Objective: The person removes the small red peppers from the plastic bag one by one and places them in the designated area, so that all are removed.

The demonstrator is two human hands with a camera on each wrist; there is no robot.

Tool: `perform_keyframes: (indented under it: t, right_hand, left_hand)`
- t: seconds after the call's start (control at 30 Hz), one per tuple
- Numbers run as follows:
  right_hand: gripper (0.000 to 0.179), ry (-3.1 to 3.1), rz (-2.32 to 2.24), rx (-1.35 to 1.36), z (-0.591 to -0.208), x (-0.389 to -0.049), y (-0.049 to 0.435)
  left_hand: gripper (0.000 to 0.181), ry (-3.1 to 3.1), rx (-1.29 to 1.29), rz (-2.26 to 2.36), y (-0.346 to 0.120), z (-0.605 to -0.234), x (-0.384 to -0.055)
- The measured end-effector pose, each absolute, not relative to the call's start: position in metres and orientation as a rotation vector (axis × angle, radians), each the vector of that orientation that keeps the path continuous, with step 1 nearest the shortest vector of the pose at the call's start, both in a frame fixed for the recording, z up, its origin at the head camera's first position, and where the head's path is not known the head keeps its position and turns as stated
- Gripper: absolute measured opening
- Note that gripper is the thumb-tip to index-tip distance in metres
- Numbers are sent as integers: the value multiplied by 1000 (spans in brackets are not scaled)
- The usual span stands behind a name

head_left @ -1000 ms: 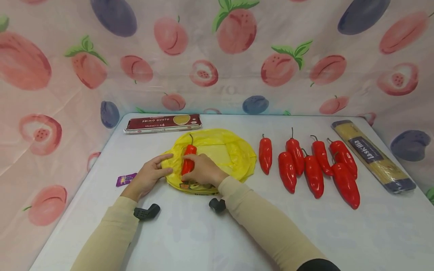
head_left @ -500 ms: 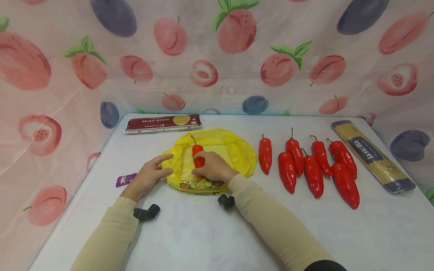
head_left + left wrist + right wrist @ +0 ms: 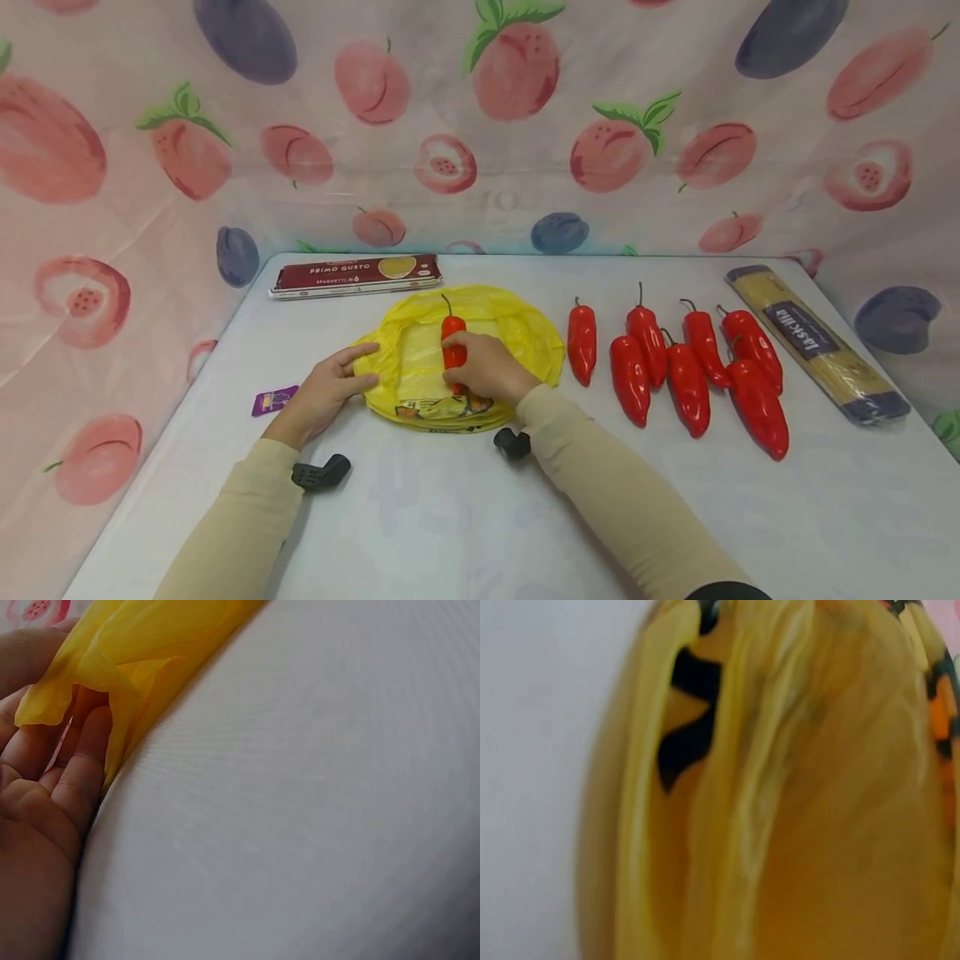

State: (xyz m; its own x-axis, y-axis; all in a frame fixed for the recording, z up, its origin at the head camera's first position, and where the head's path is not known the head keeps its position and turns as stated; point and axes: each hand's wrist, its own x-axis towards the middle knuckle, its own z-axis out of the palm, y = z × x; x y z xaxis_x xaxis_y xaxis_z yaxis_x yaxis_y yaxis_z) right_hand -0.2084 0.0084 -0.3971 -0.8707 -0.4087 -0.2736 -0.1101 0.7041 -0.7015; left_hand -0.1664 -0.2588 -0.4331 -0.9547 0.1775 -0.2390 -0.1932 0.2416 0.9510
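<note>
A yellow plastic bag [image 3: 525, 337], its sides rolled down into a low ring, lies on the table with its mouth facing up. My left hand [image 3: 318, 393] pinches its left rim; in the left wrist view the fingers [image 3: 94, 739] go under the yellow film [image 3: 142, 645], thumb side above. Over the inside of the bag, my right hand [image 3: 491, 367] grips a red pepper [image 3: 453, 332] whose stem points away from me. The right wrist view is filled by the bag's folded side [image 3: 840, 795], with no part of the hand showing.
Several red peppers [image 3: 688, 387] lie right of the bag. Beyond them is a clear pack of spaghetti [image 3: 817, 342]. A dark red spaghetti pack [image 3: 352, 277] lies at the back left, and a small purple packet [image 3: 273, 401] left of my left hand.
My right hand has carried the red pepper rightward, from the bag's left side to nearer its middle. The left hand stays at the left rim.
</note>
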Motion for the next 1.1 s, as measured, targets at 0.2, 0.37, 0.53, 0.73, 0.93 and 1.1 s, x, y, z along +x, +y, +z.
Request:
perform_keyframes:
  t: [0.2, 0.37, 0.53, 0.73, 0.93, 1.1]
  right_hand:
    - [51, 2471, -1068, -380, -400, -210, 13]
    - [51, 2475, -1084, -349, -400, -208, 16]
    - [53, 2490, -1103, -326, -391, -201, 23]
    - [54, 2565, -1075, -380, -374, -193, 40]
    - [55, 2614, -1088, -340, -364, -189, 70]
    - [57, 2645, -1092, -304, -362, -185, 94]
  left_hand:
    - [63, 2233, -19, 1762, -259, -433, -165]
    - [63, 2223, -23, 1770, -259, -435, -165]
    - [62, 2247, -14, 1750, -260, -435, -166]
    - [62, 2271, -19, 1733, -259, -434, -168]
    - [63, 2259, -30, 1751, -259, -434, -168]
    - [63, 2219, -8, 1797, -260, -434, -168]
